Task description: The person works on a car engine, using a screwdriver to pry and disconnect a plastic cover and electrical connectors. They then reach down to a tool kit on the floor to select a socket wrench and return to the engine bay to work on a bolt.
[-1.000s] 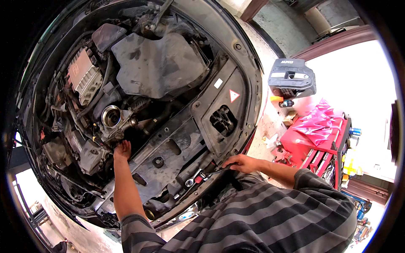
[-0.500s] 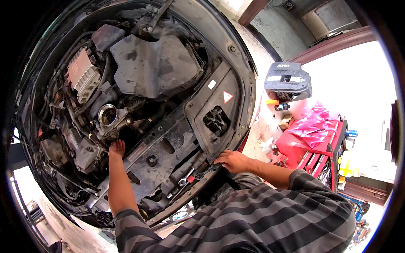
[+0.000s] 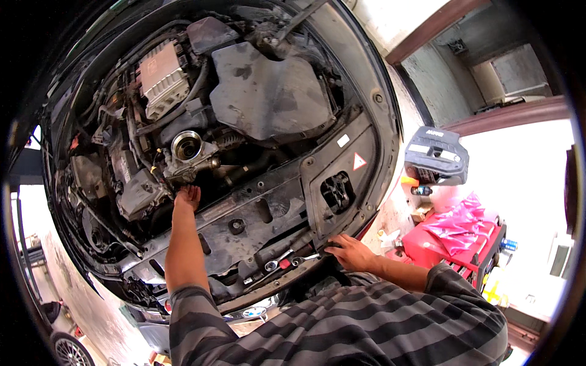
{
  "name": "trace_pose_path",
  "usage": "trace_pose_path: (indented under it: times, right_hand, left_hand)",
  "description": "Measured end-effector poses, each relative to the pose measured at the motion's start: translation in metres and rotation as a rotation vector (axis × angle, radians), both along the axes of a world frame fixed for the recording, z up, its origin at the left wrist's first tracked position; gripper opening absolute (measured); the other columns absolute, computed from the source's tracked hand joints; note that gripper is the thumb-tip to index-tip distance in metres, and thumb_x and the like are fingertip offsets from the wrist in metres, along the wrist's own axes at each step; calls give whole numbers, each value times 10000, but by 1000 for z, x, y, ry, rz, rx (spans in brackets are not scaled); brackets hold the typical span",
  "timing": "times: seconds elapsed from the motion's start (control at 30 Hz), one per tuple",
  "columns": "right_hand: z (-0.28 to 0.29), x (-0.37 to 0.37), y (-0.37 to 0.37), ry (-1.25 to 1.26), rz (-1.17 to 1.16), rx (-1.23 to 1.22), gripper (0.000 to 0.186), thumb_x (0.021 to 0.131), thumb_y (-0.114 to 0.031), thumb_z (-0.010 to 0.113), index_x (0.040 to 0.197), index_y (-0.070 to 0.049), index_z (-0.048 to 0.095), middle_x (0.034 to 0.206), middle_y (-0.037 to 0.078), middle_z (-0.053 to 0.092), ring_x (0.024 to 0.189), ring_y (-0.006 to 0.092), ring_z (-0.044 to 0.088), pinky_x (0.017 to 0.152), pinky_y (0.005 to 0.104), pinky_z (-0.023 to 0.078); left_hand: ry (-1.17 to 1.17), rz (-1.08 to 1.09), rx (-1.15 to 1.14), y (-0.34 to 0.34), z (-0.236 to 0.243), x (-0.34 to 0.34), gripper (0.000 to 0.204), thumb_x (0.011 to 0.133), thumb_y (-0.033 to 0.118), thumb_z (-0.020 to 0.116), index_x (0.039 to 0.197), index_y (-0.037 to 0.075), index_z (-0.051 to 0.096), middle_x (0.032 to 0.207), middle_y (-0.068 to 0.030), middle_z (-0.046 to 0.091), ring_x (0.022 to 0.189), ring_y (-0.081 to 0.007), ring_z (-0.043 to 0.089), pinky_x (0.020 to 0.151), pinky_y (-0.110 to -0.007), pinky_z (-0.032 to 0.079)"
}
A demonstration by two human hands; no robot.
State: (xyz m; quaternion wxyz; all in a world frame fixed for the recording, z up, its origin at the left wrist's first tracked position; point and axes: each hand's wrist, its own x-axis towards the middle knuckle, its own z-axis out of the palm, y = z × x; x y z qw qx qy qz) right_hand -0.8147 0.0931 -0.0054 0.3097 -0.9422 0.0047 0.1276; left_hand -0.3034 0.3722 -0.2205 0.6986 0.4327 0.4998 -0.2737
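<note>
In the engine bay, my left hand (image 3: 188,196) reaches down just below a round metal housing (image 3: 187,146) with an open top. Its fingertips are lost among dark parts, so what they touch is hidden. My right hand (image 3: 349,251) rests on the car's front edge, fingers loosely bent and apart, with nothing seen in it. Left of that hand, a wrench (image 3: 273,266) and a second metal tool (image 3: 298,261) lie on the front panel (image 3: 281,208), a small red piece between them. A large black cover (image 3: 268,91) sits behind the housing.
A hood strut (image 3: 299,23) rises at the far side. To the right stand a removed engine cover (image 3: 434,152), a dark bottle (image 3: 421,190) and a red tool cabinet (image 3: 418,238) with a pink plastic bag (image 3: 458,224) on top. A blue can (image 3: 508,244) stands beside it.
The whole view has shifted, so the engine bay appears farther right and mostly lower. Both hands keep nearly the same places on the car.
</note>
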Motion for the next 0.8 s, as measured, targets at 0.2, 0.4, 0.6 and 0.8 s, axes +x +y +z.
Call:
trace_pose_path:
  times: [0.2, 0.4, 0.6, 0.8]
  right_hand:
    - [3, 86, -44, -408, -172, -69, 302, 795, -37, 649, 1091, -84, 618, 1166, 185, 554, 1051, 376, 556, 883, 465, 468]
    - [-37, 223, -89, -664, -543, -175, 246, 871, -84, 589, 1117, -67, 588, 1178, 187, 515, 1075, 386, 498, 925, 475, 403]
    - [-50, 229, -91, -557, -605, -324, 233, 886, -185, 528, 1071, -54, 584, 1124, 166, 545, 1064, 355, 503, 898, 461, 394]
    - [-46, 241, -78, -545, -580, -281, 229, 876, -192, 519, 1052, -66, 595, 1115, 151, 555, 1057, 351, 511, 903, 461, 391]
  left_hand:
    - [-9, 8, -144, 5, -12, -13, 279, 1020, 288, 493, 1206, 93, 566, 894, -94, 627, 808, -253, 633, 844, -442, 592]
    - [-11, -52, -172, 17, -30, 1, 213, 1023, 285, 481, 1017, 124, 620, 832, -84, 639, 806, -251, 645, 860, -425, 571]
    - [-2, -4, 35, -11, -4, -20, 196, 1000, 294, 529, 924, 136, 618, 830, -50, 663, 810, -251, 660, 832, -453, 573]
    - [22, 101, -147, 33, -2, -8, 278, 994, 316, 540, 1119, 73, 592, 948, -87, 671, 920, -265, 651, 890, -470, 561]
